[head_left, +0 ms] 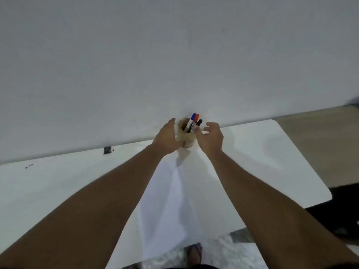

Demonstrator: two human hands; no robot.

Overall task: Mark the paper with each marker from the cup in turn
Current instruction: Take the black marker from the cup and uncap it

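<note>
Head view, near to far: the paper [171, 200] lies flat on the table [58, 181] between the forearms, unmarked as far as I can tell. At its 12 o'clock end stands the cup [187, 139], just before the wall. The left hand [167, 137] cups its 9 o'clock side, fingers partly curled; firm contact is unclear. The right hand [211, 137] hovers at 3 o'clock, half open, its fingertips at the black marker [199, 123], no grip evident. Blue [193, 117] and red [196, 118] markers stand behind. Best to brace the cup, pinch one marker only and lift straight up.
</note>
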